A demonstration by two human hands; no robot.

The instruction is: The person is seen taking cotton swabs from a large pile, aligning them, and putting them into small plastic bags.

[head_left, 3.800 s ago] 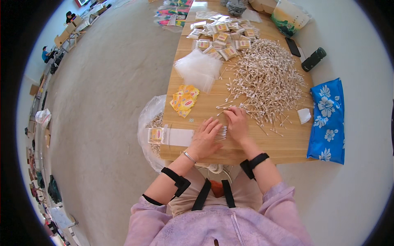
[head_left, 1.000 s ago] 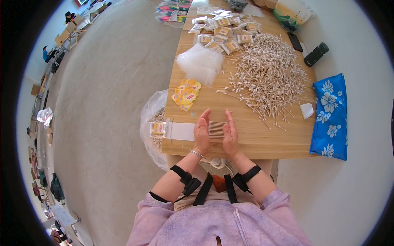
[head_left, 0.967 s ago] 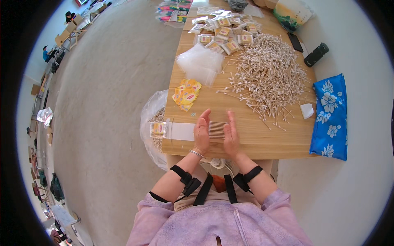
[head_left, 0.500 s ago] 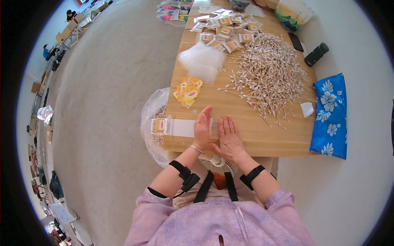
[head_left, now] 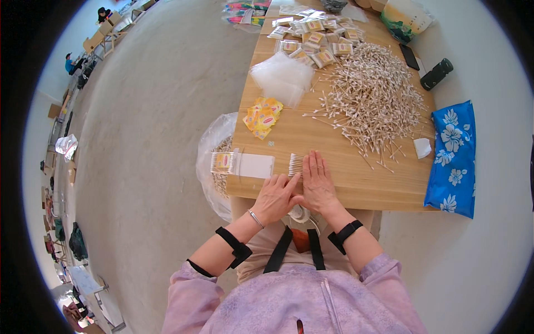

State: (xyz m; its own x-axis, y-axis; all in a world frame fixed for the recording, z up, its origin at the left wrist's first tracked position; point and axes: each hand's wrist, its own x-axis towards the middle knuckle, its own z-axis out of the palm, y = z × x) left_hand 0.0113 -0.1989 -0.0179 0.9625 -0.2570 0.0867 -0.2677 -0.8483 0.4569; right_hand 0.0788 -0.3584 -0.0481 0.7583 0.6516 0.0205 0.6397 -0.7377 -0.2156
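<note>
Left hand (head_left: 273, 196): sitting just below the middle of the frame, fingers loosely bent, index finger reaching to the near edge of the little swab row. Can't tell if it's pinching anything tbh.
Right hand (head_left: 319, 183): lying flat, palm down, fingers straight and together, covering the right end of that row. Its thumb side is meeting the left hand's fingers.
Row of cotton swabs (head_left: 295, 164): lining up side by side on the desk (head_left: 356, 186), right around mid-frame, poking out left of the right hand.
White card (head_left: 257, 166): lying left of the row, well clear of touching it.
Swab bundle with yellow label (head_left: 223, 163): sitting at the card's left end, near the desk edge.
Clear plastic sack (head_left: 207, 146): hanging open beside the desk, holding more swabs.
Yellow printed cards (head_left: 262, 117): piling up above the white card.
Clear bags (head_left: 282, 79): stacking above those cards.
Loose swab heap (head_left: 378, 100): sprawling across the upper right.
Filled packets (head_left: 313, 39): crowding the top of the desk.
Blue flowered pouch (head_left: 451, 158): lying along the right edge.
</note>
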